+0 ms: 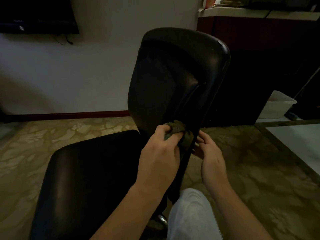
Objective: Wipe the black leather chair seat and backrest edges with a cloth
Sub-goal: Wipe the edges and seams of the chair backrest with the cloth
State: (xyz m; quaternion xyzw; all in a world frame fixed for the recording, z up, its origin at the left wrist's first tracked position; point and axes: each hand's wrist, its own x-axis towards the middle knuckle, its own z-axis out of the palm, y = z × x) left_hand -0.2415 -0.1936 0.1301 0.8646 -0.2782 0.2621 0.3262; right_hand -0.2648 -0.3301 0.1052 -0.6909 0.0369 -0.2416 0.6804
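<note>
A black leather chair stands in the middle of the view, its seat (83, 172) at lower left and its tall backrest (174, 75) rising behind it. My left hand (159, 153) grips a bunched dark olive cloth (180, 130) and holds it against the lower edge of the backrest. My right hand (209, 153) is on the other side of that edge, its fingers touching the backrest's rim close to the cloth. Part of the cloth is hidden inside my left fist.
A patterned beige floor (259, 170) surrounds the chair. A dark cabinet (259, 66) stands at the right with a white plastic bin (278, 106) beside it. A wall-mounted screen (38, 14) hangs at upper left. My knee in light trousers (190, 215) is just below the chair.
</note>
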